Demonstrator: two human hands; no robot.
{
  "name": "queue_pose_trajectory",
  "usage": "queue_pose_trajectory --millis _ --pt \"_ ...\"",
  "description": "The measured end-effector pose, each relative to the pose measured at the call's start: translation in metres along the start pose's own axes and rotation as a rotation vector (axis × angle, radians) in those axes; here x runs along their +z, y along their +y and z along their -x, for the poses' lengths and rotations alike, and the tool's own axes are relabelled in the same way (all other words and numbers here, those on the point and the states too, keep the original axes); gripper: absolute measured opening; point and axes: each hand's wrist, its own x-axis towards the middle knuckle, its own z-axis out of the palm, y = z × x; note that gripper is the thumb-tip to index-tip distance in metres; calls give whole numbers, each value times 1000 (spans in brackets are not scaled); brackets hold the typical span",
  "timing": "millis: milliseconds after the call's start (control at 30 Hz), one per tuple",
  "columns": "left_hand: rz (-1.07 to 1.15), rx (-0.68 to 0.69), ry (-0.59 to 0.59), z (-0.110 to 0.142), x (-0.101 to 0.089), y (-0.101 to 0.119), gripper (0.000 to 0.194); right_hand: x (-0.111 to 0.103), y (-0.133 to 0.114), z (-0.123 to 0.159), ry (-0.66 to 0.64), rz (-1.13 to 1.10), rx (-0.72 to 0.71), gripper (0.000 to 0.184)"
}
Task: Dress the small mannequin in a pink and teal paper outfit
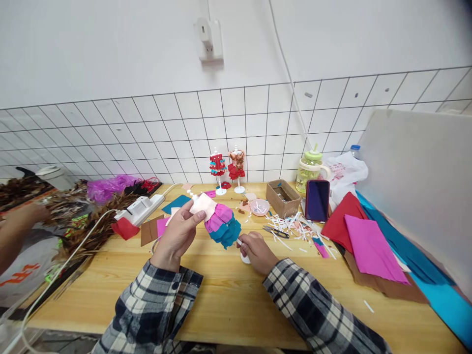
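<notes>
Tilted across the middle of the view is a small dress form [220,220] in a tiered dress, cream at the top, then pink, then teal. My left hand [180,231] is closed around its upper end, thumb on the cream part. The white stand below the skirt is pinched in my right hand [257,250], and the round white base shows partly beneath those fingers. Right of my right hand lie dark thread snips [276,232] among white paper strips [295,226]. Two small dress forms, one in a red and blue dress [218,164] and one in a brown and red dress [236,163], stand upright near the wall.
A cardboard box [283,197], a phone [317,200] and a green-lidded jug [310,167] stand at the back right. Coloured crepe sheets [376,248] lie at right. A power strip [140,209] with a cable sits left, beside brown feathers [84,221]. Another person's arm [22,228] reaches in at far left.
</notes>
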Motion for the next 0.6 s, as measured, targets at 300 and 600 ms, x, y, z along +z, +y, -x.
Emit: queue_pose_trajectory --millis 300,600 --pt "60 108 156 12 -13 -1 71 -25 -22 -8 265 -12 -52 33" --pt "-109 481 482 34 -5 -7 74 -40 -110 -43 67 -995 313 37"
